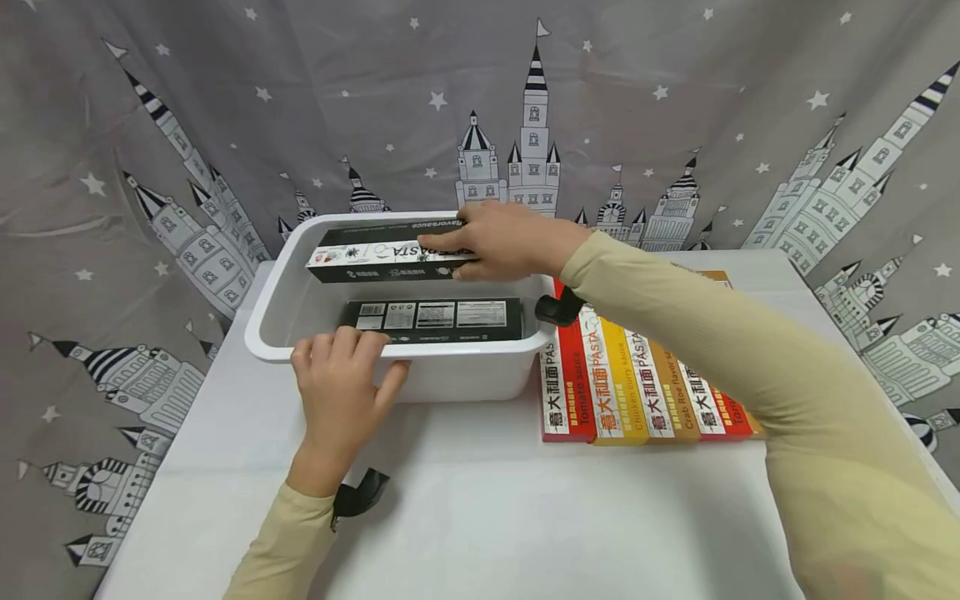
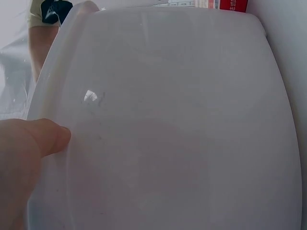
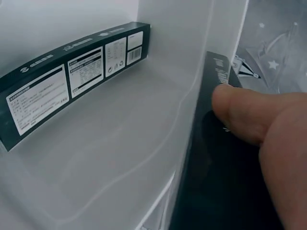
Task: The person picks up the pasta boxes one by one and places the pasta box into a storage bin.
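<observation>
A white plastic bin [image 1: 442,379] stands on the table. My left hand [image 1: 341,387] grips its front rim, fingers over the edge and thumb against the outer wall; the left wrist view shows the thumb [image 2: 53,136] there. Along the bin's far side, my right hand [image 1: 510,242] holds a black and white pasta box [image 1: 375,260] near its right end, the thumb on its dark face in the right wrist view. That box lies lengthwise, high in the bin near the rim. Another black box [image 3: 84,72] with white label panels rests inside against the front wall.
Right of the bin, several pasta boxes [image 1: 622,400] in red, yellow and brown lie side by side, partly hidden by my right arm. A white cloth covers the table [image 1: 480,500]. Behind hangs a grey curtain [image 1: 360,100] printed with castles and stars.
</observation>
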`<state>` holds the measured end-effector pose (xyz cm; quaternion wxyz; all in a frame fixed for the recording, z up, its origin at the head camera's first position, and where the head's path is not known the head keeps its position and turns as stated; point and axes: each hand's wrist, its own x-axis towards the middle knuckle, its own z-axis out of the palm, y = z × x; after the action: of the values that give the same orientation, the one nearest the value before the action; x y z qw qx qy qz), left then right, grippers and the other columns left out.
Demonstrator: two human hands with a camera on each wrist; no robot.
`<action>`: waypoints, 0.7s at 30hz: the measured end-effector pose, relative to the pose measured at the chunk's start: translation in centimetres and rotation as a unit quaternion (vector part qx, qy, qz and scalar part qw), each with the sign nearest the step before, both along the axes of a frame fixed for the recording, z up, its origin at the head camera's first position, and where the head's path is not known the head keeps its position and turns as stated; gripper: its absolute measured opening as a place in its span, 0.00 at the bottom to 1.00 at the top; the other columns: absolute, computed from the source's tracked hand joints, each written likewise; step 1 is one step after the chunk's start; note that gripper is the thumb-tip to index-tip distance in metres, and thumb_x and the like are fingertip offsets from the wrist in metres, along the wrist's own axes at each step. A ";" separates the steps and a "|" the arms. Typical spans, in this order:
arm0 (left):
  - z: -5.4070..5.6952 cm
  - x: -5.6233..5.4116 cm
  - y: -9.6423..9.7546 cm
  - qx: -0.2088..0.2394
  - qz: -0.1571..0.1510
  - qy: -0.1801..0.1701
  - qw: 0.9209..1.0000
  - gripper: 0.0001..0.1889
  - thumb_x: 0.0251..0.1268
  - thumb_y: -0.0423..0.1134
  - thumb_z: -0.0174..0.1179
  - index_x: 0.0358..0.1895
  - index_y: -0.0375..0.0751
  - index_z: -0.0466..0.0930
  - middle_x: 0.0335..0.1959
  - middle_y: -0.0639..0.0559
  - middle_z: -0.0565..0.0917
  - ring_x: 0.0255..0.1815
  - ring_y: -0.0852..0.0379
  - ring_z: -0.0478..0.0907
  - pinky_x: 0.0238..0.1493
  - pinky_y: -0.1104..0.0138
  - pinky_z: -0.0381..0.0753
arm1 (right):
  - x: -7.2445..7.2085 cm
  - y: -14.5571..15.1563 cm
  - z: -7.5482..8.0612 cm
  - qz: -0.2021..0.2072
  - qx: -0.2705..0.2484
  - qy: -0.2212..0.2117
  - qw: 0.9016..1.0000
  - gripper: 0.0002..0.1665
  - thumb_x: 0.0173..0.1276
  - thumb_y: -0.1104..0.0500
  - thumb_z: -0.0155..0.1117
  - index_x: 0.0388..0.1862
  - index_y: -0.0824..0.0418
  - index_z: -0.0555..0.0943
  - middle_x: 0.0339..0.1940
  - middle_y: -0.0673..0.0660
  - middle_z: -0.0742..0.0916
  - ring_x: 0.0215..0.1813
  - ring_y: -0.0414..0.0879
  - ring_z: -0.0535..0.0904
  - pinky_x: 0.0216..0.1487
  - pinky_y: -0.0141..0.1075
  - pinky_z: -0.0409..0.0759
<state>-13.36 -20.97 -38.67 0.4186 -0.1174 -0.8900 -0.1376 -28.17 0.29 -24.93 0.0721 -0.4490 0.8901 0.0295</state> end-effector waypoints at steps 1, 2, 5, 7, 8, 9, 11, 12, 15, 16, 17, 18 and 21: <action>0.0 0.0 0.1 0.000 0.000 -0.002 1.000 0.14 0.57 0.47 0.59 0.38 0.38 0.79 0.33 0.39 0.78 0.36 0.35 0.70 0.50 0.42 0.62 | 0.0 -0.2 -0.1 -0.001 0.007 -0.001 1.000 0.38 0.76 0.42 0.57 0.81 0.31 0.56 0.61 0.66 0.77 0.55 0.56 0.76 0.58 0.52 0.77; 0.0 -0.1 0.1 0.000 0.000 -0.003 1.000 0.14 0.57 0.47 0.59 0.38 0.38 0.79 0.33 0.38 0.78 0.36 0.35 0.70 0.50 0.42 0.62 | -0.1 -0.5 -0.2 -0.004 0.014 -0.006 1.000 0.38 0.76 0.41 0.56 0.81 0.30 0.56 0.63 0.67 0.77 0.57 0.57 0.76 0.59 0.53 0.77; 0.0 -0.1 0.2 0.000 -0.001 -0.006 1.000 0.15 0.57 0.47 0.59 0.37 0.38 0.79 0.33 0.39 0.78 0.37 0.35 0.70 0.50 0.42 0.62 | -0.2 -1.0 -0.7 -0.010 0.027 -0.016 0.999 0.38 0.76 0.41 0.56 0.81 0.29 0.56 0.67 0.68 0.76 0.61 0.59 0.77 0.63 0.56 0.77; 0.0 -0.1 0.3 -0.004 -0.005 -0.010 1.000 0.15 0.58 0.48 0.59 0.38 0.38 0.79 0.34 0.39 0.78 0.37 0.35 0.70 0.51 0.42 0.62 | -0.2 -1.3 -0.9 -0.017 0.037 -0.021 0.999 0.38 0.76 0.41 0.56 0.80 0.28 0.55 0.69 0.66 0.75 0.62 0.59 0.76 0.63 0.55 0.77; 0.0 -0.2 0.3 -0.005 -0.007 -0.010 1.000 0.15 0.58 0.48 0.59 0.38 0.38 0.79 0.34 0.38 0.78 0.38 0.35 0.70 0.51 0.42 0.62 | -0.3 -1.4 -1.1 -0.020 0.041 -0.021 0.999 0.38 0.76 0.41 0.56 0.80 0.28 0.56 0.68 0.66 0.76 0.62 0.58 0.76 0.63 0.55 0.77; 0.0 -0.2 0.3 -0.006 -0.008 -0.010 1.000 0.15 0.58 0.48 0.59 0.38 0.38 0.79 0.34 0.38 0.78 0.38 0.35 0.70 0.51 0.42 0.62 | -0.4 -1.5 -1.2 -0.021 0.042 -0.020 0.999 0.38 0.75 0.41 0.56 0.80 0.28 0.56 0.68 0.65 0.76 0.62 0.58 0.76 0.62 0.55 0.77; 0.0 -0.2 0.3 -0.006 -0.007 -0.009 1.000 0.15 0.58 0.48 0.59 0.38 0.38 0.78 0.34 0.38 0.78 0.38 0.35 0.70 0.51 0.42 0.62 | -0.5 -1.8 -1.4 -0.017 0.041 -0.018 0.999 0.38 0.75 0.41 0.57 0.80 0.28 0.57 0.66 0.63 0.78 0.60 0.56 0.76 0.61 0.54 0.78; 0.0 -0.2 0.3 -0.006 -0.006 -0.005 1.000 0.15 0.58 0.48 0.59 0.37 0.37 0.78 0.33 0.38 0.78 0.38 0.35 0.70 0.51 0.42 0.62 | -0.6 -2.0 -1.5 -0.012 0.040 -0.017 0.999 0.38 0.75 0.42 0.58 0.80 0.28 0.57 0.64 0.62 0.79 0.59 0.54 0.77 0.60 0.53 0.78; 0.0 -0.1 0.2 -0.003 -0.001 -0.003 1.000 0.15 0.58 0.48 0.59 0.37 0.37 0.78 0.33 0.38 0.78 0.38 0.34 0.70 0.51 0.42 0.62 | -0.8 -2.5 -1.8 0.004 0.040 -0.013 0.999 0.38 0.74 0.42 0.59 0.79 0.30 0.59 0.58 0.60 0.82 0.56 0.52 0.76 0.58 0.50 0.79; 0.0 0.0 0.2 -0.001 0.000 -0.004 1.000 0.15 0.58 0.48 0.58 0.37 0.37 0.78 0.33 0.38 0.78 0.38 0.34 0.70 0.51 0.42 0.62 | -0.9 -2.7 -2.0 0.007 0.042 -0.013 0.999 0.38 0.74 0.42 0.60 0.79 0.30 0.59 0.57 0.59 0.82 0.56 0.51 0.76 0.58 0.50 0.79; 0.0 0.0 0.2 0.001 0.000 -0.005 1.000 0.15 0.58 0.48 0.58 0.37 0.38 0.78 0.34 0.38 0.78 0.38 0.34 0.70 0.52 0.41 0.62 | -0.9 -2.9 -2.1 0.009 0.044 -0.013 0.999 0.38 0.74 0.42 0.60 0.79 0.30 0.60 0.56 0.59 0.83 0.57 0.51 0.75 0.58 0.49 0.78; 0.0 0.0 0.2 0.003 0.000 -0.005 1.000 0.15 0.58 0.47 0.58 0.37 0.38 0.78 0.34 0.38 0.78 0.38 0.35 0.70 0.52 0.41 0.62 | -1.0 -3.0 -2.2 0.009 0.047 -0.014 0.999 0.38 0.73 0.42 0.60 0.79 0.30 0.60 0.56 0.58 0.83 0.58 0.51 0.75 0.59 0.49 0.78; 0.0 0.0 0.3 0.008 -0.002 -0.008 1.000 0.15 0.58 0.48 0.58 0.38 0.38 0.78 0.34 0.38 0.77 0.38 0.35 0.70 0.52 0.41 0.62 | -1.2 -3.3 -2.4 0.001 0.053 -0.019 0.998 0.38 0.73 0.42 0.61 0.79 0.30 0.60 0.62 0.57 0.83 0.64 0.52 0.75 0.63 0.51 0.77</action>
<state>-13.41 -20.69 -38.68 0.4124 -0.1144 -0.8919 -0.1464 -29.41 -2.98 -27.37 0.1129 -0.4459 0.8853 0.0684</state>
